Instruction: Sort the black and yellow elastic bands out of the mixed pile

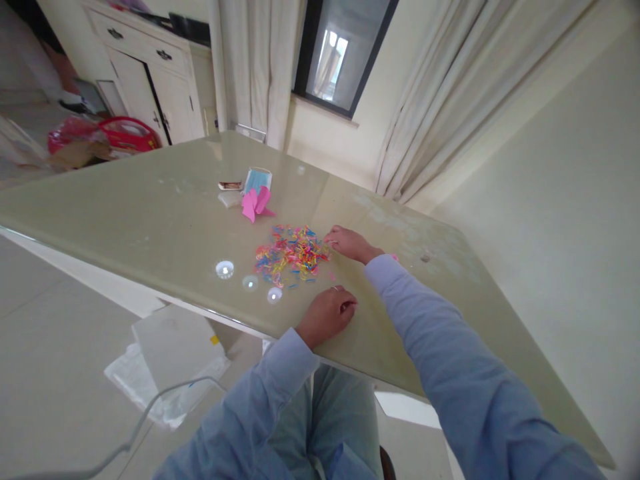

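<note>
A loose pile of small, thin pieces [295,253] in pink, yellow, blue, red and orange lies spread on the glossy table; they are too small to tell their exact kind. My right hand [350,243] reaches to the right edge of that pile, its thumb and fingers pinched together at the outermost pieces. Whatever sits between those fingertips is too small to make out. Nearer to me, my left hand [327,317] rests on the table just below the pile, fingers curled in. What it holds, if anything, is hidden.
Beyond the pile lie a pink folded piece [257,202], a blue face mask [259,180], a small brown-and-white item [230,186] and a whitish packet [229,199]. The greenish table [165,247] has its near edge at my lap. A grey cable [145,417] runs at lower left.
</note>
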Action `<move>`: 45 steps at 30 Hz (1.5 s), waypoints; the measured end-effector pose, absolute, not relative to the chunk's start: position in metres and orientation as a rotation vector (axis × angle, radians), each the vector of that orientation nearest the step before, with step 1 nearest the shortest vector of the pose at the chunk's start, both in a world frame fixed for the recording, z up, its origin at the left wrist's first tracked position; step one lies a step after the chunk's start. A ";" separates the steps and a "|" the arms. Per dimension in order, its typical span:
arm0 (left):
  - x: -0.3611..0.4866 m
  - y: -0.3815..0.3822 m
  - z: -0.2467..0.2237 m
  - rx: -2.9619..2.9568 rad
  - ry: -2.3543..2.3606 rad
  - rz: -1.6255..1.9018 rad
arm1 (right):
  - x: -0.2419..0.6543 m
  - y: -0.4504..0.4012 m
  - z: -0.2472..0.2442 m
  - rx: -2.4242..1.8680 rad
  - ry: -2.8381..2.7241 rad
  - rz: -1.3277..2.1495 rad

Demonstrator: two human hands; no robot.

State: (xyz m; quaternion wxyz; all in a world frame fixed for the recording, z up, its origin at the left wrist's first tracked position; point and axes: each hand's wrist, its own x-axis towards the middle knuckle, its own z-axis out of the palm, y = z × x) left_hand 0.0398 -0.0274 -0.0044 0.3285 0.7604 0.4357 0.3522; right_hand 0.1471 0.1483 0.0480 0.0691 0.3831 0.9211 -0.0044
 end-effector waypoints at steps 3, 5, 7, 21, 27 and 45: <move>0.041 -0.027 -0.006 1.988 1.138 0.926 | 0.148 0.146 0.047 1.125 2.763 0.010; 0.041 -0.027 -0.007 1.991 1.135 0.935 | 0.148 0.144 0.045 1.134 2.753 0.037; 0.041 -0.027 -0.007 1.995 1.130 0.937 | 0.147 0.142 0.044 1.156 2.743 0.068; 0.040 -0.026 -0.009 1.968 1.147 0.961 | 0.171 0.107 0.034 1.503 3.074 -0.173; 0.039 -0.026 -0.007 1.986 1.155 0.964 | 0.181 0.044 0.030 2.158 3.007 -1.631; 0.034 -0.026 -0.010 1.995 1.180 1.031 | 0.212 -0.069 0.058 1.777 2.203 -3.307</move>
